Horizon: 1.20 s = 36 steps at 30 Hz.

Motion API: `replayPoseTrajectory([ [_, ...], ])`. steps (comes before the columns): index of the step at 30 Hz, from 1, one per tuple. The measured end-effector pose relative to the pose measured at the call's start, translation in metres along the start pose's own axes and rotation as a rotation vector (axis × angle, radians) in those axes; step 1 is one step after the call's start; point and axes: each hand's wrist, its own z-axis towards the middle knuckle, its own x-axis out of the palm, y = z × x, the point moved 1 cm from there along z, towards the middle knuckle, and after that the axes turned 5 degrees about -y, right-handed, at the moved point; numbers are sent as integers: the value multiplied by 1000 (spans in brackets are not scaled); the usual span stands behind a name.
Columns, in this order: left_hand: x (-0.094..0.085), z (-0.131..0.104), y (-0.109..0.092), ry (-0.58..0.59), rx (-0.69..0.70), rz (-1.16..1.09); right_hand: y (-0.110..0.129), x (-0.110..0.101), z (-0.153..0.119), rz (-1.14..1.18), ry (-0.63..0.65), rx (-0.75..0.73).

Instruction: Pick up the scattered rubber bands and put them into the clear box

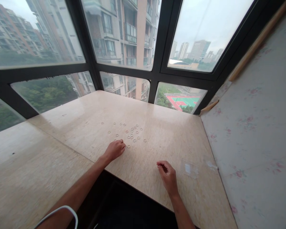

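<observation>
Several small thin rings [137, 132] lie scattered on the pale marble-patterned ledge, most of them in a loose cluster just beyond my left hand [115, 150]. That hand rests low at the near side of the cluster with its fingers curled together; what its fingertips hold, if anything, is too small to name. One ring [128, 146] lies just right of those fingertips. A ring-like band shows at the knuckles. Further right, my right hand [168, 176] is held over the ledge, thumb and fingers pinched together, and anything between them is hidden.
A clear plastic bag with a white label [187, 168] lies right of my right hand. The ledge [90, 108] meets dark-framed windows [154, 76] at the back and a flowered wall [252, 152] at the right. A white cable [69, 208] loops over my left forearm.
</observation>
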Motion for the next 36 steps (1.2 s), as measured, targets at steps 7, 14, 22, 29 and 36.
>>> replayPoseTrajectory([
  [7,1,0,-2,-17,-17,-24,2,-1,-1,13,-10,5],
  [14,-2,1,-9,-5,-35,11,3,-1,-1,15,-5,-1],
  [22,-6,-1,8,24,-141,-110,1,-1,-1,13,11,2],
  [29,-9,11,28,35,-117,-358,1,-1,-1,12,5,-7],
  [36,-3,31,33,108,-22,-358,3,-1,-1,3,1,-10],
])
